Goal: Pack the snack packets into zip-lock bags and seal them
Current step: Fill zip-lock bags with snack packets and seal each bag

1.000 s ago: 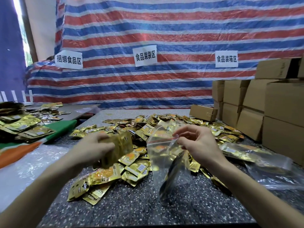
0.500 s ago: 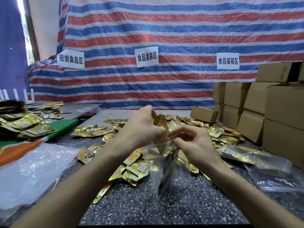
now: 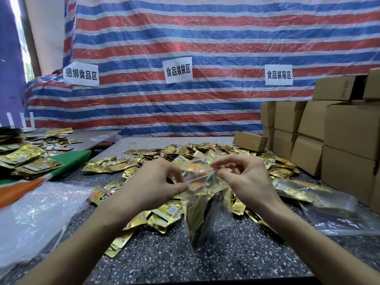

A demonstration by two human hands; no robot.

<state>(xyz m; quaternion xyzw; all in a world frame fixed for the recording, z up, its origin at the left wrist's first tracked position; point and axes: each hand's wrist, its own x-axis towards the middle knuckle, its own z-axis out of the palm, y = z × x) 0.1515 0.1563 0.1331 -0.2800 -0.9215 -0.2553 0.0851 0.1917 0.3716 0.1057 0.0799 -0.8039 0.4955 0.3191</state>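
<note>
Snack packets [image 3: 111,166], speckled table [image 3: 205,262], striped tarp [image 3: 205,38]

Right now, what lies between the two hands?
The top of the zip-lock bag, with gold packets inside, spans the gap between the left hand and right hand; each pinches one end. Head view.

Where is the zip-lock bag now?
Head view, centre: the zip-lock bag hangs between the left hand and right hand, which pinch its mouth, in front of the gold packet pile.
</note>
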